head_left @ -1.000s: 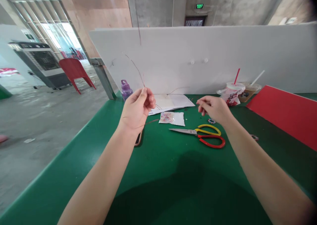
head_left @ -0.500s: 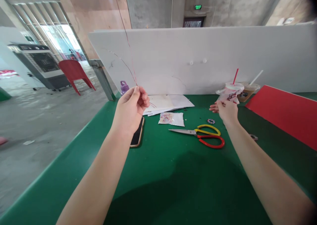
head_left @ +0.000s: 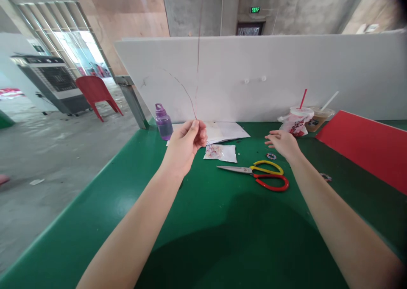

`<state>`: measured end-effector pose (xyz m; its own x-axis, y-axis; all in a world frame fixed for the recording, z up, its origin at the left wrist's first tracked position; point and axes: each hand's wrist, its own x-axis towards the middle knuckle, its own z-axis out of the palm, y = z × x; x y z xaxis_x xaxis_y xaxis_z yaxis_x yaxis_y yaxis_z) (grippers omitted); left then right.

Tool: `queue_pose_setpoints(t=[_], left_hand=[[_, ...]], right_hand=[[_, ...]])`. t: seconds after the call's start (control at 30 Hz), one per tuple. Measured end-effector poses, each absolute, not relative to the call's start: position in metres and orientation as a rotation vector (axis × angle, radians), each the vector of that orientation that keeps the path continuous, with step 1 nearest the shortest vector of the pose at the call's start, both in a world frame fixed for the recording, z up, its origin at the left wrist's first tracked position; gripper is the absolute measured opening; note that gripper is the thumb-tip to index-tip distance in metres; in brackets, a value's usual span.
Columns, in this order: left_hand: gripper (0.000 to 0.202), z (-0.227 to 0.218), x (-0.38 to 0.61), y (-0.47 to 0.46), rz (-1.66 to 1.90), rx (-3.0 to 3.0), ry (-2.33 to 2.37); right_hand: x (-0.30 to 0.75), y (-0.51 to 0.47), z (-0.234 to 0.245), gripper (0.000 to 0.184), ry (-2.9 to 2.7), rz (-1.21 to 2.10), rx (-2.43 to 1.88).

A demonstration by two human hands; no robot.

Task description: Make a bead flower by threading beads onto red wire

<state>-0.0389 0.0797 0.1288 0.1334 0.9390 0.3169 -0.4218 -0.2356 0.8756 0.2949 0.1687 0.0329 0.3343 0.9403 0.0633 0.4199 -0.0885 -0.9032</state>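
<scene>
My left hand (head_left: 190,141) is pinched around thin reddish strings (head_left: 194,106), raised above the table. One strand runs straight up, another curves off to the left, and short ends stick out below the fingers. Under those ends lies a small clear packet of beads (head_left: 220,152). My right hand (head_left: 282,143) hovers with fingers stretched apart and nothing between them. Just below its fingers is a small beaded ring (head_left: 271,156). A pair of scissors (head_left: 254,171) with one yellow and one red handle lies between my arms, blades pointing left.
Papers (head_left: 227,131) lie at the back of the green table (head_left: 241,225). A purple bottle (head_left: 164,123) stands at the back left. Two drink cups (head_left: 299,118) with straws and a red board (head_left: 365,145) are at the right. A white partition (head_left: 210,81) closes the far side.
My left hand has moved right and slightly down with the strings, uncovering the purple bottle and covering the phone. My right hand has shifted a little left, away from the cups.
</scene>
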Motion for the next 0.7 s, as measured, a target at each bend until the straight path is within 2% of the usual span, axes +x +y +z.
queue_pose_setpoints(t=[0.1,0.27,0.37,0.5,0.63,0.7], left_hand=[[0.02,0.124,-0.034,0.08,1.377,1.235,0.674],[0.019,0.109,-0.021,0.081,1.252,1.353,0.748],[0.02,0.098,-0.011,0.081,1.171,1.416,0.766],[0.021,0.09,-0.003,0.079,1.109,1.474,0.795],[0.024,0.087,0.004,0.074,1.04,1.516,0.816],[0.024,0.084,0.009,0.071,0.998,1.527,0.824]], right_hand=[[0.288,0.161,0.042,0.032,-1.341,0.705,-1.726],[0.268,0.145,0.063,0.012,-1.41,0.69,-1.652],[0.244,0.13,0.082,0.02,-1.447,0.816,-1.483],[0.202,0.104,0.101,0.033,-1.514,1.152,-1.18],[0.168,0.084,0.103,0.035,-1.373,1.507,-0.836],[0.158,0.08,0.099,0.033,-1.27,1.589,-0.794]])
